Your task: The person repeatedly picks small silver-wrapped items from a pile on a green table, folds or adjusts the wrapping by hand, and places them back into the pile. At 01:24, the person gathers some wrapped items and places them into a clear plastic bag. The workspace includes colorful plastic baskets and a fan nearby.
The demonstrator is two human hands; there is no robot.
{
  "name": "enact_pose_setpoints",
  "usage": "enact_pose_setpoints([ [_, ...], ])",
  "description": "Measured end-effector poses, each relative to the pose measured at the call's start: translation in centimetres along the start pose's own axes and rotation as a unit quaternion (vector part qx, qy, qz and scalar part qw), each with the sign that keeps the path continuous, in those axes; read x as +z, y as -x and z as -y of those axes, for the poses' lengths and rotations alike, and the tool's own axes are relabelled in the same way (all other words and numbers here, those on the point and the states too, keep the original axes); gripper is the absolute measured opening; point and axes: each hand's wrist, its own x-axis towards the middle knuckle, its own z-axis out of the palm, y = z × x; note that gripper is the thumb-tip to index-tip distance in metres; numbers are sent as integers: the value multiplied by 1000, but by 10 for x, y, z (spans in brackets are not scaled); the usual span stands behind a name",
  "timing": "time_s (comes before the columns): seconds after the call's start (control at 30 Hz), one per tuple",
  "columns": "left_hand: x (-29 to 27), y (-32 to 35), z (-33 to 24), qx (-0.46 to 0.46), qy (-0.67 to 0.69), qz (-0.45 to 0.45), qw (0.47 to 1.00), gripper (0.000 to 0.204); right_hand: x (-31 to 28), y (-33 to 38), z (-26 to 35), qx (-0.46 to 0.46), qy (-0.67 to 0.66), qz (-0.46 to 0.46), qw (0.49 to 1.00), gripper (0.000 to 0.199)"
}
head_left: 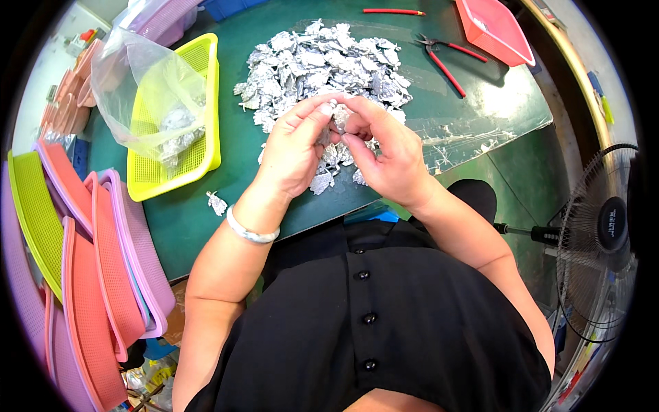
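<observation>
Both of my hands meet over the near side of a heap of silvery metal pieces [322,62]. Between their fingertips is a small silvery metal piece [340,115], partly hidden by the fingers. My left hand [292,147] pinches it from the left, a pale bangle around that wrist. From the right, my right hand [392,154] grips the same piece with thumb and forefinger. A few more pieces lie just below the hands, and one loose metal piece [217,203] rests apart, left of my left wrist.
Left of the heap, a yellow basket [214,103] holds a clear plastic bag [130,75] with metal pieces inside. Red-handled cutters [432,48], a red-handled tool [394,11] and a pink tray [518,51] are at the back right. Stacked baskets [89,302] stand left; a fan [597,233] stands right.
</observation>
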Motion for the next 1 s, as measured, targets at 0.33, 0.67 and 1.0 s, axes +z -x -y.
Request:
enact_pose_setpoints([
  [0.33, -12, -7, -5, -60, 131, 12, 989, 27, -20, 2, -17, 48, -34, -43, 997, 39],
  [0.67, -21, -8, -2, -70, 179, 73, 979, 25, -53, 15, -36, 128, 204, 31, 970, 43],
  [1.0, -7, -2, -7, -75, 46, -3, 996, 15, -55, 15, -45, 150, 152, -6, 977, 32],
])
